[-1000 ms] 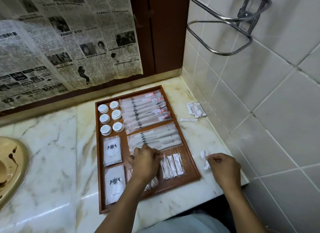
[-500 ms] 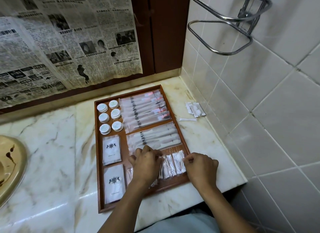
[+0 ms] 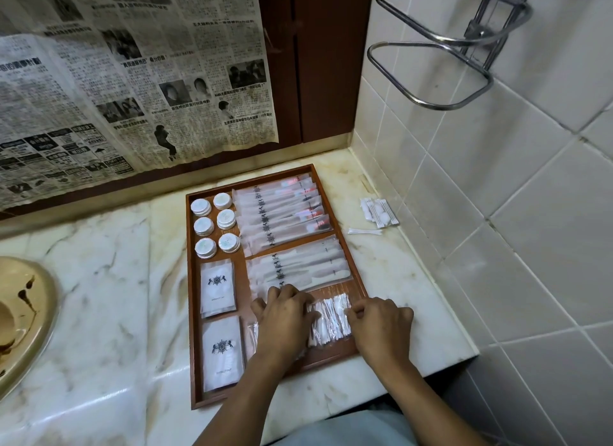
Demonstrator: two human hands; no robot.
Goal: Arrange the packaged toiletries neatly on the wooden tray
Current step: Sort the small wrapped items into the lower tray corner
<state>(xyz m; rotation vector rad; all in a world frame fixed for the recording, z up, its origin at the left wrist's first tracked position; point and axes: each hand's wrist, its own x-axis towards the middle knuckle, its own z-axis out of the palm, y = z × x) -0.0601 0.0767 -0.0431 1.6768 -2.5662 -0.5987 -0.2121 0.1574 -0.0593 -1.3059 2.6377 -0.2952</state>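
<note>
Head view: the wooden tray (image 3: 192, 313) on the desk (image 3: 116, 296) looks nearly filled, with tubs (image 3: 215, 225), long packets (image 3: 282, 213) and sachets (image 3: 218, 288) in rows. The left hand (image 3: 285, 316) and right hand (image 3: 381, 322) curl onto swab packets (image 3: 330, 318) in its near-right section. Loose packets (image 3: 379, 211) lie unplaced by the wall.

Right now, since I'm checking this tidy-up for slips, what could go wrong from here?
The swab packets are loose and overlapping between the left hand and right hand; a push may spill them over the wooden tray rim. The left hand also covers the near edge of the long sachets and may skew them. Spare packets by the tiled wall could be forgotten.
</note>
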